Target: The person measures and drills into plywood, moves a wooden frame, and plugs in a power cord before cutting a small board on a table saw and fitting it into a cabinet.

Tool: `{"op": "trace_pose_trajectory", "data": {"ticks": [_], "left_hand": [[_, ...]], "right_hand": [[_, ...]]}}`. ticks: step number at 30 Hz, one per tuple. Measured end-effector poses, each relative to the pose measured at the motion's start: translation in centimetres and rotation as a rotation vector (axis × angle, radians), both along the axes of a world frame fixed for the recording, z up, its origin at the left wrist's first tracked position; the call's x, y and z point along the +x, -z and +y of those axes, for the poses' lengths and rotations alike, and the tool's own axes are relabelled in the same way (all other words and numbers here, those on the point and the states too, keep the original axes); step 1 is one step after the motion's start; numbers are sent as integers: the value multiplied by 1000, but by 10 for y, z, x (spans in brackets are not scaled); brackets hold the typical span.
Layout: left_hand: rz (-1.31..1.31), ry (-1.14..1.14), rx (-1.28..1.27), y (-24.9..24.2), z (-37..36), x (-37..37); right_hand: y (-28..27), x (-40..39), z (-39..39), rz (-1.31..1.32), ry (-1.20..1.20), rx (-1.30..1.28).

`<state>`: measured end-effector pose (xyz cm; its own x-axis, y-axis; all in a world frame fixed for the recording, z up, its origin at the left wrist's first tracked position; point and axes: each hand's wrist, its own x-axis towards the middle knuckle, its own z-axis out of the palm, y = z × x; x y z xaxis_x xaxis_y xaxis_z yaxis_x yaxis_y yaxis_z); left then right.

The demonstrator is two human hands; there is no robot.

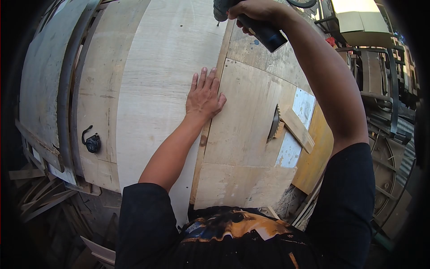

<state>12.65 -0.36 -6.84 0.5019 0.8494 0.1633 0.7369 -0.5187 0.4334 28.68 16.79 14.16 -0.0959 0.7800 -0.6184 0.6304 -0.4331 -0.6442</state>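
My left hand (204, 95) lies flat, fingers together, on a large pale plywood sheet (161, 80), pressing along a narrow wooden strip (207, 130) that runs away from me. My right hand (255, 11) is stretched out to the far end of that strip and grips the dark handle of a power drill (264, 31), whose head points down at the strip near the top edge of view. The drill's tip is mostly cut off by the frame.
A circular saw blade (273, 123) sticks up through a slot in the table top (242, 134) just right of my left arm, beside a short wooden block (298, 130). A small black tool (92, 142) lies at left. Scrap wood (40, 197) is piled lower left; metal frames (380, 89) stand at right.
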Motion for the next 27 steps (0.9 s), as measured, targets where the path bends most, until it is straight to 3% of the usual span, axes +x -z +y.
{"op": "trace_pose_trajectory", "data": {"ticks": [3, 6, 8, 18, 20, 23, 27], "left_hand": [[16, 3, -6, 0, 1, 0], [29, 5, -13, -1, 1, 1], [33, 6, -19, 0, 0, 1], [8, -10, 7, 0, 0, 2], [3, -14, 18, -1, -1, 2], [-44, -23, 24, -2, 0, 0], [-117, -46, 16, -6, 0, 1]], "right_hand": [[-1, -5, 0, -45, -75, 49], [-3, -4, 0, -23, 11, 27], [-13, -4, -5, -50, -154, 41], [1, -6, -1, -53, 5, 8], [-10, -7, -2, -168, -55, 0], [-6, -2, -14, -164, -179, 95], [3, -11, -18, -97, -164, 91]]}}
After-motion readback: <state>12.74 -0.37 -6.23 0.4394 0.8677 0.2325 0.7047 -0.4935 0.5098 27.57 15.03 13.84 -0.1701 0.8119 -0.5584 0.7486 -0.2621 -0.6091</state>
